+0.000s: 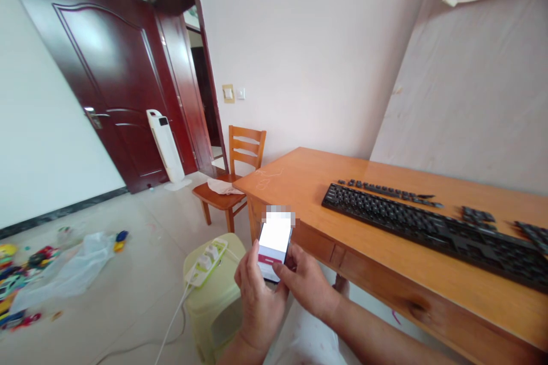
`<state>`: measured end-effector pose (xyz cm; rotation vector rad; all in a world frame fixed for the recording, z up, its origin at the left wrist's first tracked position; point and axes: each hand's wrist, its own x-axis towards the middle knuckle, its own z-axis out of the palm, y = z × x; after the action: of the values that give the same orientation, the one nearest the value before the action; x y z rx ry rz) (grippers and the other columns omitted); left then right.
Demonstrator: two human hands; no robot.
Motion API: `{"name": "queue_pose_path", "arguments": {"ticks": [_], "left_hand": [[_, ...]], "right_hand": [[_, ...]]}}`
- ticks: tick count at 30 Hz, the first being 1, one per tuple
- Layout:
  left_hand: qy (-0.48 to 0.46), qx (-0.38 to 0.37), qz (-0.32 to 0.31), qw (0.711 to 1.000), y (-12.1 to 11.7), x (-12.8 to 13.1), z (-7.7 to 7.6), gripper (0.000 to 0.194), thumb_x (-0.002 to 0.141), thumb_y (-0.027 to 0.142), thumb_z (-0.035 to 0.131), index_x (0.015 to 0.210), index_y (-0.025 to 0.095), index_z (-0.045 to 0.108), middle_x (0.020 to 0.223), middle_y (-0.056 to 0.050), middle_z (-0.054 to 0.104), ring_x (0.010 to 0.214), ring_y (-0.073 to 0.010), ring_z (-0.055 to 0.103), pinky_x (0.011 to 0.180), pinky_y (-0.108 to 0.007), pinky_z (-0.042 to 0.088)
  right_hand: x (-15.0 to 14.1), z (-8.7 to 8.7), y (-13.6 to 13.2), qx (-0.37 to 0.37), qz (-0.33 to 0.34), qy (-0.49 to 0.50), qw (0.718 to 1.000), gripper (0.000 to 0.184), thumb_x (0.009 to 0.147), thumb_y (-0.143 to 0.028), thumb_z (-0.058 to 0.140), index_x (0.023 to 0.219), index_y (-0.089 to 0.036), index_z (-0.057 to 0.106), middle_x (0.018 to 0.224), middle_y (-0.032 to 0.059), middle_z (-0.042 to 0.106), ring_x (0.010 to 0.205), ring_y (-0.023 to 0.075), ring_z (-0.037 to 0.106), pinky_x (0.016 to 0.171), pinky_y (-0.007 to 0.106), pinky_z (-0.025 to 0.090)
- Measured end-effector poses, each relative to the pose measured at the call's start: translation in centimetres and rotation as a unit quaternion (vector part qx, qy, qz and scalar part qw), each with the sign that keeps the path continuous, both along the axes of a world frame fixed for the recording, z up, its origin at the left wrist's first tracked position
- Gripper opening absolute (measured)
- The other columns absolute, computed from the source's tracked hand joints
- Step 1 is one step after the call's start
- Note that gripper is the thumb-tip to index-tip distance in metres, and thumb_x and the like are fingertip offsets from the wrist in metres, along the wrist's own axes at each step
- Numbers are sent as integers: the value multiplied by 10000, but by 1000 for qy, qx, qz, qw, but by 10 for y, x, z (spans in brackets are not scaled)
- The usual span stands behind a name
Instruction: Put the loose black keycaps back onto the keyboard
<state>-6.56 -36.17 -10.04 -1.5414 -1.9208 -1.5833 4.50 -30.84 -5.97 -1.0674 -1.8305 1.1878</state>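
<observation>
- Dark-edged rectangular phone (274,242) with a brightly lit screen: the upper part glows plain white, a pale grey-blue area lies below, and a dark red bar crosses it, its lettering too small to read
- Blocky blurring hides the top end of the phone, and it tilts slightly, its top leaning towards the table side
- You have it in front of you, above your lap, near the front edge of the orange-brown wooden table (295,179)
- Your left hand (256,291) is clamped on the phone's left side and lower end, fingers up along the edge
- Your right hand (309,280) closes on its right side, thumb over the screen by the red bar
- On the table to your right you have a long black keyboard (385,212), with loose black keycaps (391,191) in a row behind it
- To your left is a pale green plastic stool (218,296), bearing a white-and-green power strip (208,262) with a white cable (174,319) trailing down
- Beyond the stool you see an orange-brown wooden chair (247,148) with a pale cloth (222,186) on its seat, and farther left, colourful plastic toys (43,256) beside a translucent white plastic sheet (79,274) on the floor
</observation>
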Motion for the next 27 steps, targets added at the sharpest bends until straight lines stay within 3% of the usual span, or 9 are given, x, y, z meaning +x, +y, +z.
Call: {"name": "queue_pose_path", "arguments": {"ticks": [15,18,22,27], "left_hand": [[28,11,8,1000,0,1,-4,768,786,288,707,1456,142,362,1276,-182,541,1198,-309,515,1022,-484,412],[63,17,9,998,-2,0,-4,776,772,286,724,1444,126,371,1271,-189,548,1198,-311,518,1021,-484,413],[117,20,7,993,-5,0,-7,738,785,268,710,1427,104,385,1244,-203,570,1175,-311,545,1011,-487,410],[153,27,-5,988,-7,-1,-13,738,807,267,695,1451,128,361,1258,-204,578,1167,-315,557,1005,-502,401]], "right_hand": [[3,-3,5,18,-13,33,999,206,810,-322,640,963,-184,633,838,30,691,755,184,626,665,294,493],[4,7,15,32,-39,81,995,342,812,-351,649,1108,-186,601,907,34,688,786,181,619,684,299,505],[3,20,29,48,-118,130,983,712,793,-420,680,1410,-181,418,1075,73,680,907,214,639,795,353,524],[4,20,40,83,-160,92,979,764,744,-479,714,1411,-202,463,1175,97,661,1094,271,599,922,411,488]]}}
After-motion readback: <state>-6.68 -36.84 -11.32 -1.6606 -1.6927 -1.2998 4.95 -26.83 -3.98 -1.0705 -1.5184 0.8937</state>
